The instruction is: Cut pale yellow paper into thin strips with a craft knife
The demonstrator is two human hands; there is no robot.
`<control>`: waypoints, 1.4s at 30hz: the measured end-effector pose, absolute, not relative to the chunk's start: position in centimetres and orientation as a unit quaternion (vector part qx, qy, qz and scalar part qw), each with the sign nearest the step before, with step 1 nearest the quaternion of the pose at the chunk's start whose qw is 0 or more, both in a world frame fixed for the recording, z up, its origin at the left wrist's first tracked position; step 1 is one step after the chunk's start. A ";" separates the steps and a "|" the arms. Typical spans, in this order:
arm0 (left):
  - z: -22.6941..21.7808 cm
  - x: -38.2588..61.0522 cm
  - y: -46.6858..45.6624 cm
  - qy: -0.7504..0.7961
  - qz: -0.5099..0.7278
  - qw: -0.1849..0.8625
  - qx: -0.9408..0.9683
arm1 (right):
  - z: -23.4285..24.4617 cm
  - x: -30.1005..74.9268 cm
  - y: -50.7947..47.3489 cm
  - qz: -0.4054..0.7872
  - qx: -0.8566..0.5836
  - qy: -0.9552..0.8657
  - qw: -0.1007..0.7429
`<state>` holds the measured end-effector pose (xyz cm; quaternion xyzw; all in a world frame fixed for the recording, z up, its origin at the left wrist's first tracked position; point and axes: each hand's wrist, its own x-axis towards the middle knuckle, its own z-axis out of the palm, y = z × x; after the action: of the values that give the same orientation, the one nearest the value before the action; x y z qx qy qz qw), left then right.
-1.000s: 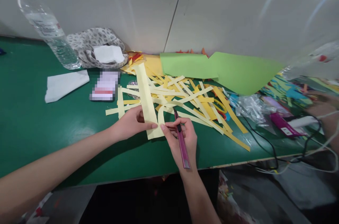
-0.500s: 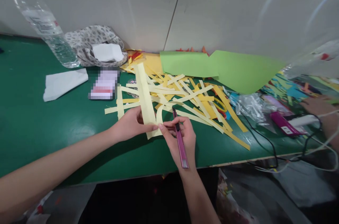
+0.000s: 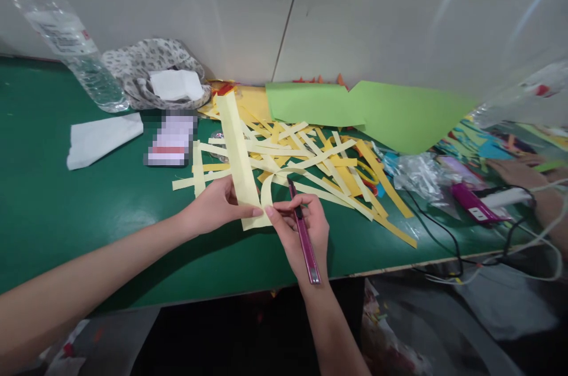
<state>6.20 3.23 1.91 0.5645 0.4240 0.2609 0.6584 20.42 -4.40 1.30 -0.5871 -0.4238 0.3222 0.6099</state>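
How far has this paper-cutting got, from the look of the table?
Well underway, I'd judge. A pile of cut yellow strips already lies on the green table. In hand: the left hand pins a wide pale-yellow strip while the right hand holds a purple craft knife, and a thin sliver curls off its edge. Left: most of that strip's width, and the green sheets look uncut.

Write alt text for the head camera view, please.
The left hand pinches a wide pale yellow paper strip while the right hand holds a purple utility knife beside it, above a green table littered with yellow paper strips.
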 end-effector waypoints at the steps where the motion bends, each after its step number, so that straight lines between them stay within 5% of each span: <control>1: 1.9 6.2 3.2 0.423 0.261 0.662 0.561 | 1.3 20.4 -4.4 0.324 -0.585 -0.423 0.612; 27: 1.9 5.7 3.8 0.449 0.273 0.649 0.550 | 0.8 21.0 -4.3 0.310 -0.589 -0.410 0.624; 33: 2.0 5.7 3.7 0.439 0.269 0.652 0.557 | 0.3 23.5 -3.8 0.240 -0.614 -0.427 0.619; 42: 1.3 5.2 3.5 0.388 0.314 0.562 0.660 | 0.9 30.7 -2.9 0.071 -0.705 -0.491 0.507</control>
<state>5.22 3.52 1.29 0.6596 0.3879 0.3141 0.5620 30.71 -2.90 0.86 -0.7049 -0.4911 0.0707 0.5069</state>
